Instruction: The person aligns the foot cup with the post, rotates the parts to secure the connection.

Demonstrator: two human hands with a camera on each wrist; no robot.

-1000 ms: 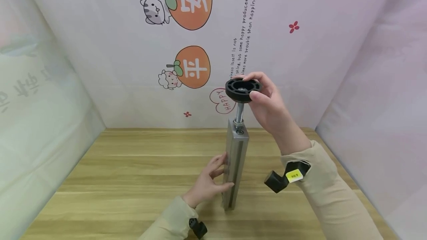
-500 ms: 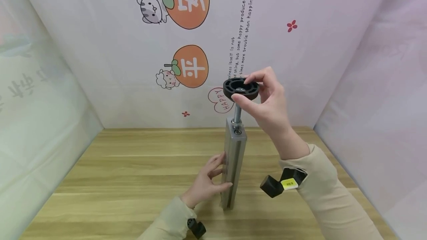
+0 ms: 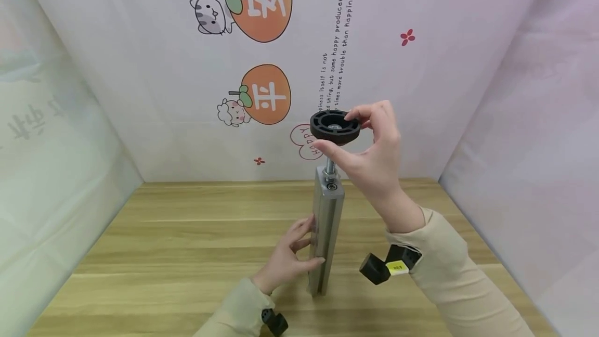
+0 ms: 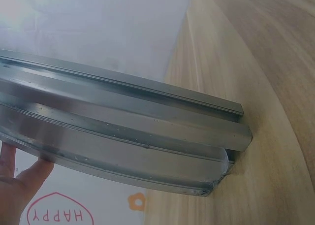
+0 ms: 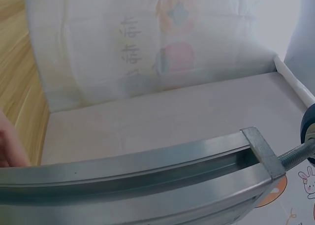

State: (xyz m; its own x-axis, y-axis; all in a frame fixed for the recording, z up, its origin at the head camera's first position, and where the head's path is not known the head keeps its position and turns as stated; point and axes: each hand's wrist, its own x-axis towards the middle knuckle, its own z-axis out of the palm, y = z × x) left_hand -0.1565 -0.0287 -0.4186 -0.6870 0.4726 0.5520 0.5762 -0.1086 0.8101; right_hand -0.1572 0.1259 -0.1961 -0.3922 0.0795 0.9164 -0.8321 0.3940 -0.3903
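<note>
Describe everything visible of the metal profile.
The metal profile is a long, silver-grey bar, aluminium by its look, with grooves running lengthwise. It stands roughly upright, its lower end at the wood-grain tabletop. A flat end plate with a screw caps the top; from there a threaded rod with a nut rises to a black round foot. The left hand holds the lower half from the left, thumb on the near side.

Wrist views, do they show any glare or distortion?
Left wrist: hazy glare in the top-left corner, and the metal bar looks bowed, likely lens distortion; right wrist: glare at upper right washes out the white cloth, whose print looks faded.
</note>
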